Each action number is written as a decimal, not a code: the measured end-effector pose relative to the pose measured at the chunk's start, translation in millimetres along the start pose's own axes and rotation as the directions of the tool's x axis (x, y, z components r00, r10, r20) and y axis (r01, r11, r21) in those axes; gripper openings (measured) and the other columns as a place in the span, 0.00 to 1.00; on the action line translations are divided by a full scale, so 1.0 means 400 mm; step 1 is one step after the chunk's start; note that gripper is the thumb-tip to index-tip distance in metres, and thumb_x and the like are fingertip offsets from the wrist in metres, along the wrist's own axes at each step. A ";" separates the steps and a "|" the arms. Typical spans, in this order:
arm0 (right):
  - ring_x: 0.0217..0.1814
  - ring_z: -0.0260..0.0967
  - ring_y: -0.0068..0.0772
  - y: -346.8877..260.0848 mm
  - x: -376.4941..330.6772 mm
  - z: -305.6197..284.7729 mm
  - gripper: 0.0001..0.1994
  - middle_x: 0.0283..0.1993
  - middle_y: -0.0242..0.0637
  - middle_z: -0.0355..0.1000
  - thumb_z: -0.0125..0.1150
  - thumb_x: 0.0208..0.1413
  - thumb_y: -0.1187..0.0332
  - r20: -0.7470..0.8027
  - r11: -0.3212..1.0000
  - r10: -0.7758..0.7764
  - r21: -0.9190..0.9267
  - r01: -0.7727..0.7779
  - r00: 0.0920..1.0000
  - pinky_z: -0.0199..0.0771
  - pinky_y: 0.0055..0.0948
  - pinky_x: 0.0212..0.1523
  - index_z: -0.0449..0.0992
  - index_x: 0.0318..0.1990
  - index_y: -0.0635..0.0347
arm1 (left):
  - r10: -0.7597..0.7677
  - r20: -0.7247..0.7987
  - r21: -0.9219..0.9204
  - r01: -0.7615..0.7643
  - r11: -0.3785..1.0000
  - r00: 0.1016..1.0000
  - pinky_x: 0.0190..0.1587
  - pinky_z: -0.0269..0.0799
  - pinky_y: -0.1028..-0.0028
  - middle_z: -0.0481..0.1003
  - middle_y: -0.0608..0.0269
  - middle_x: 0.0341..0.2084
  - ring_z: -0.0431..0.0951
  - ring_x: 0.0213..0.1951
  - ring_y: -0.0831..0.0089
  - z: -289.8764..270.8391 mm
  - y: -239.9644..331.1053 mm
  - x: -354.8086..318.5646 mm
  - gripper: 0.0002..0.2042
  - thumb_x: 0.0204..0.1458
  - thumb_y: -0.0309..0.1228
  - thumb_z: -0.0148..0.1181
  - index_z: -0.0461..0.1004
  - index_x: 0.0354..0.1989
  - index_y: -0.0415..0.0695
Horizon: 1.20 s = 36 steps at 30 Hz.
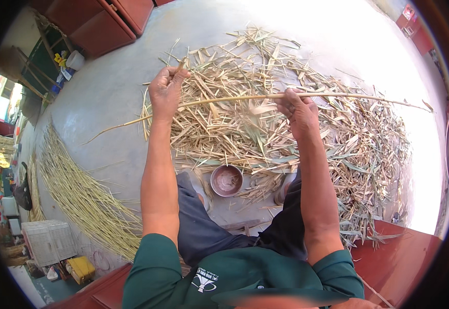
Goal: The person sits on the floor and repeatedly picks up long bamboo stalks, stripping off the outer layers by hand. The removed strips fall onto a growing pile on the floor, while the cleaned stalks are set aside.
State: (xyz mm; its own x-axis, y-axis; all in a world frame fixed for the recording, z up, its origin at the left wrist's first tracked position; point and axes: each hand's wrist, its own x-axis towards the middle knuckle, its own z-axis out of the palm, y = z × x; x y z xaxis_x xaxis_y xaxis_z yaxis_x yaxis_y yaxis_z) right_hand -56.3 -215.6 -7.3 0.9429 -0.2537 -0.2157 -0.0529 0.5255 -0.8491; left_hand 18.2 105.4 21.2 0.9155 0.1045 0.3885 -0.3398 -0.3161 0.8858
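Note:
A long, thin, pale yellow reed stalk (234, 98) stretches from left to right in front of me, its thin left end bending down. My right hand (299, 109) grips it near the middle, thumb and fingers closed round it. Behind my left wrist a short length of the stalk is hidden. My left hand (166, 91) is closed and raised a little above the stalk, pinching a small brown strip of dry leaf (181, 63) whose tip sticks up. Below both hands spreads a wide heap of dry leaf strips (209, 129), mostly tan with some green.
A small reddish-brown bowl (227, 181) stands on the floor between my feet. To my left lies a long bundle of thin stalks (75, 180). Nearby are a white wire basket (49, 242) and a yellow container (81, 269). Dark red cabinets (93, 26) stand at the far left.

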 end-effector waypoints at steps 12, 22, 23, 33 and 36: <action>0.36 0.81 0.31 -0.043 0.027 -0.043 0.12 0.35 0.41 0.79 0.66 0.62 0.64 -0.124 0.998 -0.056 -0.036 0.052 0.991 0.85 0.21 0.33 0.76 0.40 0.65 | -0.245 0.508 0.399 0.027 0.917 0.826 0.39 0.75 0.66 0.81 0.56 0.27 0.82 0.34 0.66 -0.051 -0.106 -0.042 0.14 0.45 0.42 0.74 0.83 0.31 0.44; 0.41 0.81 0.32 0.046 -0.003 0.034 0.11 0.41 0.41 0.79 0.64 0.64 0.66 0.163 0.998 0.027 0.044 -0.034 0.986 0.84 0.25 0.39 0.73 0.46 0.61 | 0.463 0.441 0.310 -0.615 0.725 0.769 0.39 0.63 0.63 0.77 0.61 0.21 0.77 0.29 0.63 0.147 0.003 -0.093 0.11 0.46 0.40 0.71 0.80 0.25 0.47; 0.42 0.81 0.31 0.059 -0.010 0.047 0.10 0.42 0.40 0.79 0.64 0.64 0.65 0.206 0.998 0.020 0.053 -0.031 0.978 0.84 0.25 0.40 0.74 0.46 0.61 | 0.456 0.473 0.306 -0.625 0.718 0.754 0.39 0.63 0.63 0.77 0.61 0.21 0.77 0.30 0.64 0.175 0.020 -0.097 0.10 0.46 0.39 0.71 0.80 0.26 0.47; 0.38 0.79 0.27 -0.044 0.039 -0.053 0.12 0.39 0.38 0.79 0.66 0.62 0.65 -0.080 0.984 -0.095 -0.155 0.081 0.992 0.77 0.19 0.33 0.76 0.46 0.62 | 0.157 0.584 0.577 -0.544 0.610 0.796 0.40 0.64 0.66 0.78 0.62 0.24 0.76 0.32 0.65 0.066 -0.009 -0.068 0.09 0.45 0.36 0.71 0.82 0.31 0.47; 0.41 0.80 0.28 -0.014 0.016 -0.031 0.13 0.40 0.39 0.80 0.66 0.62 0.66 0.024 0.990 -0.066 -0.119 0.068 0.998 0.79 0.21 0.36 0.75 0.48 0.63 | 0.079 0.612 0.371 -0.374 0.850 0.787 0.36 0.67 0.69 0.79 0.62 0.24 0.77 0.30 0.70 0.091 -0.013 -0.079 0.10 0.47 0.35 0.72 0.83 0.35 0.46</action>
State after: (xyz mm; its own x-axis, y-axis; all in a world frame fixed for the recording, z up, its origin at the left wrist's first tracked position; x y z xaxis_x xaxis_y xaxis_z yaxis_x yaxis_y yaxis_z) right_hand -53.9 -230.0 -10.0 0.9520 -0.2682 -0.1476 -0.0271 0.4063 -0.9133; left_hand -1.0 69.5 -5.0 0.8253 -0.5198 0.2207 -0.5515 -0.6576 0.5133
